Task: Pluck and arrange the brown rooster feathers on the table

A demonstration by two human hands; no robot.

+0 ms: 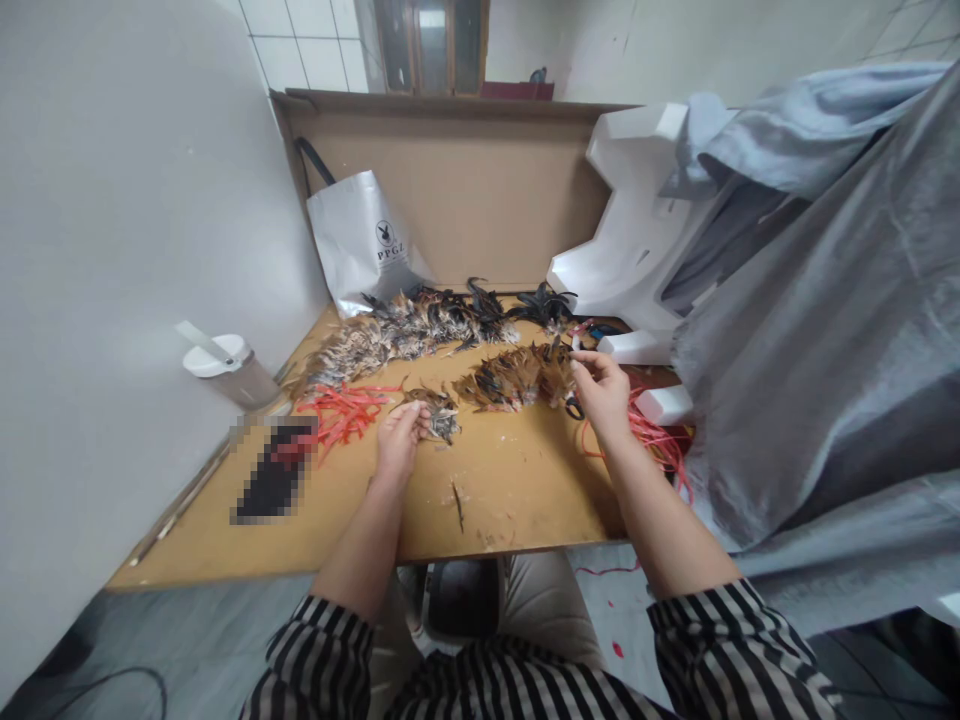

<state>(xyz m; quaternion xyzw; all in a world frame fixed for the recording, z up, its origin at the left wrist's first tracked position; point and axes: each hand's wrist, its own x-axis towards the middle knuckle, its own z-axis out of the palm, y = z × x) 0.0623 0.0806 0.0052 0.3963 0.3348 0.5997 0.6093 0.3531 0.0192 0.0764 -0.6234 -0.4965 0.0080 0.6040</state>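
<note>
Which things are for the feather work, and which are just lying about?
Probably part of it:
small feather bunch, by the left hand
brown feathers, by the right hand
red strips, perhaps

Probably just there:
silver bag
lidded cup
grey cloth

I count two: left hand, right hand. Red strip heaps: two, one outward of each grip. Feather rows: two, one between the grips, one beyond. Beyond the left grip, leftward: one silver bag, one lidded cup.
</note>
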